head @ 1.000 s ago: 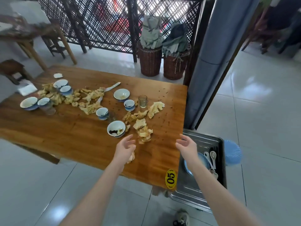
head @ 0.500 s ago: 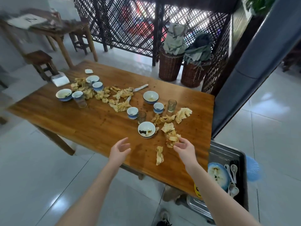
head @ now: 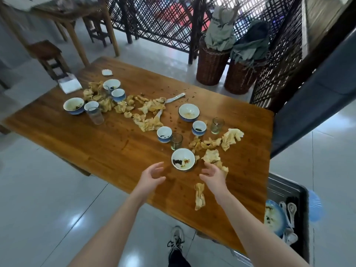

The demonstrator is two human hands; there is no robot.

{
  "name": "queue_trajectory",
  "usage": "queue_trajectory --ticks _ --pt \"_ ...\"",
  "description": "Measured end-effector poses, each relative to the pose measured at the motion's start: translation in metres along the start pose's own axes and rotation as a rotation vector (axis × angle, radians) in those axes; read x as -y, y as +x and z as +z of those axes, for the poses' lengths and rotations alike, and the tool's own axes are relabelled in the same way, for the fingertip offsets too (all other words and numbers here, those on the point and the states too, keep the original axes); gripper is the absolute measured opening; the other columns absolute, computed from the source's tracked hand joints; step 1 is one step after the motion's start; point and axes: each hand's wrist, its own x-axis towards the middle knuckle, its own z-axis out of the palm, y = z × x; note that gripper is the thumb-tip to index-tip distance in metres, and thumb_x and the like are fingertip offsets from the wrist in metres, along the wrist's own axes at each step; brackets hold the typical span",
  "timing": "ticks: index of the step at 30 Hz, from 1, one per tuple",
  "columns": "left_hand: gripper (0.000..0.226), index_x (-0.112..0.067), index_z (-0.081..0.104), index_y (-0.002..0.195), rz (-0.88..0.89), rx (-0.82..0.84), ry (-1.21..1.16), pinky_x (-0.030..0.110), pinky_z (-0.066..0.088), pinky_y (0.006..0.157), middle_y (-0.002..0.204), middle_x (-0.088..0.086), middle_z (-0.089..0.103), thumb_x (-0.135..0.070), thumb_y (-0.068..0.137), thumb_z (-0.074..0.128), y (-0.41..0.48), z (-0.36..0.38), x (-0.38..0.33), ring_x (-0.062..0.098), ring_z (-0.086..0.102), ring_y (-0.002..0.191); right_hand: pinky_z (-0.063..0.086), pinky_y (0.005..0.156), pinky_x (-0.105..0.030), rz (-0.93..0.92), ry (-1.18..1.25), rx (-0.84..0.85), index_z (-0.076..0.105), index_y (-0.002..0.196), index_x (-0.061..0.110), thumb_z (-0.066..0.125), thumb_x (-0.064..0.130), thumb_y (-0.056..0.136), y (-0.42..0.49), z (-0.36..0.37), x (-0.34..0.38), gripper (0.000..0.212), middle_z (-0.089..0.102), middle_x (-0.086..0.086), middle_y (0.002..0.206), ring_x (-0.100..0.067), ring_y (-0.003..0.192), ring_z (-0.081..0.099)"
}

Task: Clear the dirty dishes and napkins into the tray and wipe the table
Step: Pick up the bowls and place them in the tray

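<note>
A wooden table (head: pixel 96 143) carries several blue-and-white bowls, small cups, glasses and crumpled stained napkins. The nearest dirty bowl (head: pixel 183 159) sits between my two hands. My left hand (head: pixel 152 175) is open just left of it, fingers spread, holding nothing. My right hand (head: pixel 212 175) is open just right of it, over a crumpled napkin (head: pixel 212 157). A twisted napkin (head: pixel 199 196) lies near the front edge. The metal tray (head: pixel 289 191) stands low at the right, holding a blue plate (head: pixel 274 218) and white spoons (head: pixel 290 211).
Two wicker baskets (head: pixel 211 64) with cloths stand behind the table by a lattice screen. A wooden stool (head: pixel 48 54) and another table are at the far left. A blue stool (head: pixel 315 207) sits beyond the tray. A dark panel (head: pixel 308 105) leans at the right.
My view has shifted closer and left along the table. Both hands moved forward to either side of the nearest bowl. A twisted napnkin left my left hand and lies near the front edge.
</note>
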Motion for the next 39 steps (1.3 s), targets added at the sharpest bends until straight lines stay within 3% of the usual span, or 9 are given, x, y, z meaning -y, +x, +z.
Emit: queue_trajectory --ticks 4,10,14,17,21,26,29,34,39 --pt "0.054 -0.028 0.048 0.138 -0.029 0.011 0.034 0.024 0.046 0.088 0.139 0.0 0.051 -0.007 0.09 0.063 0.027 0.008 0.0 0.011 0.049 0.114 0.042 0.059 -0.013 0.05 -0.036 0.034 0.05 0.134 0.024 0.067 0.007 0.087 0.023 0.01 0.003 0.053 0.06 0.004 0.108 -0.003 0.09 0.057" --pt "0.069 -0.019 0.038 0.146 -0.067 0.099 0.033 0.027 0.045 0.101 0.147 0.002 0.044 0.004 0.087 0.064 0.056 0.017 0.003 0.011 0.047 0.122 0.047 0.072 -0.021 0.067 -0.045 0.075 0.048 0.136 0.02 0.07 0.005 0.083 0.05 0.025 0.006 0.06 0.056 0.004 0.109 -0.01 0.097 0.057" --pt "0.077 -0.017 0.032 0.15 -0.052 0.151 0.035 0.011 0.047 0.081 0.147 -0.001 0.042 0.006 0.085 0.065 0.067 0.024 0.0 0.006 0.044 0.122 0.045 0.08 -0.023 0.066 -0.066 0.092 0.046 0.139 0.02 0.072 0.005 0.081 0.058 0.032 0.006 0.065 0.05 0.005 0.118 -0.007 0.107 0.046" --pt "0.081 -0.015 0.029 0.151 -0.057 0.166 -0.006 0.026 0.052 0.093 0.146 0.003 0.045 0.01 0.083 0.065 0.067 0.027 -0.004 0.013 0.053 0.121 0.043 0.077 -0.018 0.067 -0.049 0.101 0.047 0.139 0.02 0.074 0.007 0.079 0.057 0.033 0.007 0.066 0.05 0.009 0.114 -0.006 0.109 0.046" --pt "0.08 -0.02 0.032 0.15 -0.055 0.183 -0.046 0.036 0.05 0.099 0.141 -0.001 0.049 0.009 0.084 0.064 0.066 0.032 -0.011 0.014 0.057 0.117 0.042 0.075 -0.019 0.062 -0.022 0.043 0.05 0.136 0.023 0.076 0.013 0.078 0.052 0.024 0.008 0.064 0.053 0.011 0.107 -0.007 0.105 0.049" --pt "0.077 -0.032 0.035 0.148 -0.001 0.26 -0.019 0.021 0.054 0.079 0.129 -0.005 0.056 0.001 0.086 0.066 0.076 0.041 -0.038 0.009 0.058 0.109 0.05 0.077 -0.022 0.035 0.036 -0.069 0.056 0.131 0.026 0.077 0.013 0.078 0.047 -0.001 0.016 0.059 0.056 0.023 0.101 0.001 0.095 0.053" --pt "0.077 -0.033 0.034 0.148 0.066 0.321 0.002 0.022 0.054 0.085 0.135 -0.004 0.053 -0.002 0.086 0.067 0.088 0.048 -0.058 0.011 0.057 0.114 0.056 0.085 -0.033 0.019 0.087 -0.129 0.056 0.131 0.027 0.078 0.016 0.077 0.049 -0.016 0.029 0.059 0.057 0.025 0.098 -0.006 0.098 0.059" --pt "0.08 -0.032 0.031 0.149 0.133 0.398 0.043 0.016 0.052 0.078 0.14 -0.002 0.052 0.0 0.085 0.066 0.121 0.045 -0.096 0.011 0.055 0.119 0.055 0.087 -0.035 -0.013 0.118 -0.186 0.056 0.124 0.03 0.076 0.019 0.078 0.065 -0.026 0.064 0.051 0.059 0.021 0.101 -0.005 0.094 0.058" --pt "0.078 -0.031 0.032 0.149 0.16 0.371 0.085 0.013 0.051 0.076 0.137 -0.002 0.053 0.0 0.086 0.066 0.164 0.026 -0.126 0.009 0.055 0.114 0.053 0.091 -0.037 -0.035 0.123 -0.181 0.052 0.133 0.024 0.076 0.02 0.076 0.095 -0.019 0.104 0.062 0.057 0.015 0.107 -0.009 0.103 0.057"
